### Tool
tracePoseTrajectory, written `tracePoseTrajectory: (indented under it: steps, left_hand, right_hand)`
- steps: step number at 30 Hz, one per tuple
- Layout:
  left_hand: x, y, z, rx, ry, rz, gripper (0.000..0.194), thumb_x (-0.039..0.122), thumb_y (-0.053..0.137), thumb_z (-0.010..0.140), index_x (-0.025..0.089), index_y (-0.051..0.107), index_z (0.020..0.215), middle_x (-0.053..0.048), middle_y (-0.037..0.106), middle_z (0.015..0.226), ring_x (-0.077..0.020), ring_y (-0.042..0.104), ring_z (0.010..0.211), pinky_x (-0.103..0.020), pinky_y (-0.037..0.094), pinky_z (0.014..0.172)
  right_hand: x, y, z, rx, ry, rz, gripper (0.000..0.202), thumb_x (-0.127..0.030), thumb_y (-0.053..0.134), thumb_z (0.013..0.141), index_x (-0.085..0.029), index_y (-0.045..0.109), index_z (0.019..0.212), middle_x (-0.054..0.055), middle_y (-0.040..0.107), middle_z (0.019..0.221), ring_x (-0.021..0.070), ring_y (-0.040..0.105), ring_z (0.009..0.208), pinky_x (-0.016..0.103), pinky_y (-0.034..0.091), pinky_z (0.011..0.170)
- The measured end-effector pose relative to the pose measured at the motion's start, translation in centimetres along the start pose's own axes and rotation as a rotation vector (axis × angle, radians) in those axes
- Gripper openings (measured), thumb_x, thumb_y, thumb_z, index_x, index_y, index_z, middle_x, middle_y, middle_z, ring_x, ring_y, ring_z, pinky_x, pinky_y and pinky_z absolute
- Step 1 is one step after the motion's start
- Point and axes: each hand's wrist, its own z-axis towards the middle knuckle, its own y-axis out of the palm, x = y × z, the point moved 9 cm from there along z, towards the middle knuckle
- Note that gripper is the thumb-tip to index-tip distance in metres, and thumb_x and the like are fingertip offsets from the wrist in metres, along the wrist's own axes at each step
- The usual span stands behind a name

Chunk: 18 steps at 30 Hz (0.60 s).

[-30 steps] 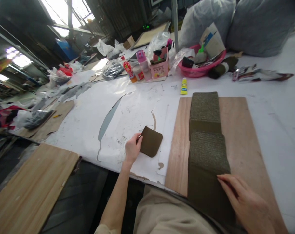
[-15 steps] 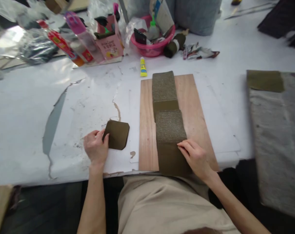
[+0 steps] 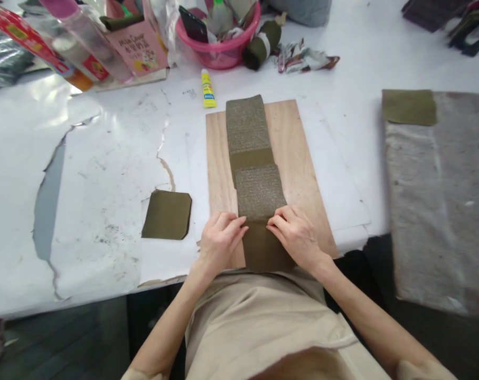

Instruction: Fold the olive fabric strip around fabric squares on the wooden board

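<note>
A long olive fabric strip lies lengthwise on a wooden board, with rough grey-green patches and smooth olive sections along it. At its near end, a smooth olive piece hangs to the board's front edge. My left hand pinches the left edge of this piece at its top. Opposite it, my right hand pinches towards the same top edge with thumb and forefinger. Left of the board, a stack of square olive pieces with cut corners rests on the table, touched by neither hand.
A yellow glue tube lies beyond the board. Behind it are a pink basket, a rolled olive cloth and a crumpled wrapper. Bottles and a pink box stand back left. A grey slab juts past the table edge at right.
My left hand has let go of the olive square stack and moved right to the strip's edge. My right hand stays at the strip, pinching. The view has shifted.
</note>
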Motion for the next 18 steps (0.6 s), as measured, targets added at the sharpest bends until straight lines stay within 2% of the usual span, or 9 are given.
tracePoseTrajectory:
  steps: [2, 5, 12, 15, 18]
  left_hand:
    - [0.8, 0.8, 0.5, -0.024, 0.036, 0.0, 0.021, 0.026, 0.057, 0.094, 0.019, 0.063, 0.112, -0.007, 0.063, 0.098, -0.0199, 0.058, 0.093, -0.034, 0.05, 0.082]
    - [1.0, 1.5, 0.8, -0.054, 0.051, 0.017, 0.02, 0.028, 0.056, 0.094, 0.019, 0.064, 0.11, -0.007, 0.062, 0.096, -0.0207, 0.058, 0.092, -0.035, 0.05, 0.082]
    - [0.2, 1.8, 0.8, -0.077, -0.003, -0.015, 0.019, 0.032, 0.059, 0.092, 0.019, 0.062, 0.106, -0.007, 0.059, 0.097, -0.0216, 0.055, 0.092, -0.036, 0.05, 0.081]
    - [0.3, 1.8, 0.9, -0.082, -0.002, 0.02, 0.026, 0.031, 0.061, 0.091, 0.02, 0.06, 0.114, -0.008, 0.057, 0.103, -0.0229, 0.054, 0.097, -0.037, 0.051, 0.084]
    - [0.8, 1.9, 1.3, -0.131, 0.035, 0.069, 0.035, 0.026, 0.062, 0.09, 0.023, 0.057, 0.124, -0.009, 0.054, 0.11, -0.0237, 0.052, 0.103, -0.039, 0.05, 0.088]
  right_hand:
    - [0.1, -0.2, 0.0, 0.01, -0.009, 0.004, 0.011, -0.024, 0.055, 0.095, -0.02, 0.065, 0.094, 0.007, 0.062, 0.099, 0.0217, 0.051, 0.095, 0.035, 0.042, 0.084]
    - [0.3, -0.2, 0.2, -0.004, -0.023, 0.006, 0.011, -0.025, 0.058, 0.093, -0.019, 0.064, 0.099, 0.007, 0.063, 0.1, 0.0222, 0.051, 0.096, 0.035, 0.041, 0.085]
    - [0.3, 0.2, 0.7, -0.079, -0.05, 0.011, 0.009, -0.026, 0.057, 0.094, -0.02, 0.064, 0.091, 0.005, 0.062, 0.094, 0.0216, 0.051, 0.096, 0.035, 0.038, 0.086]
    - [0.1, 0.0, 0.4, -0.038, -0.091, -0.013, 0.014, -0.026, 0.054, 0.095, -0.021, 0.064, 0.086, 0.005, 0.062, 0.093, 0.0208, 0.051, 0.095, 0.035, 0.038, 0.085]
    - [-0.2, -0.3, -0.1, 0.04, -0.16, -0.01, 0.015, -0.021, 0.053, 0.095, -0.021, 0.064, 0.085, 0.005, 0.064, 0.103, 0.0198, 0.052, 0.101, 0.035, 0.038, 0.09]
